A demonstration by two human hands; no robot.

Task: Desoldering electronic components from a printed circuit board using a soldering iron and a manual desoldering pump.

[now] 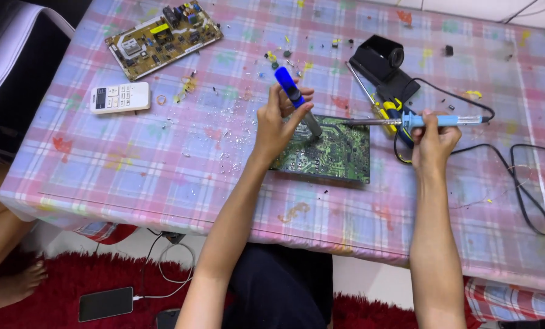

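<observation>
on the tabletop lies a green circuit board; left hand grips a blue desoldering pump closed, tip down on it, right hand clasps a soldering iron toward it. desoldering, i'd judge; next needs steady aim.

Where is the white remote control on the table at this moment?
In the head view, the remote lies at the table's far left, just below the tan circuit board, well left of the left hand.

A blue desoldering pump stood tilted within the left fingers, tip on the green circuit board — a blue-handled soldering iron lay level in the right fingers.
</observation>
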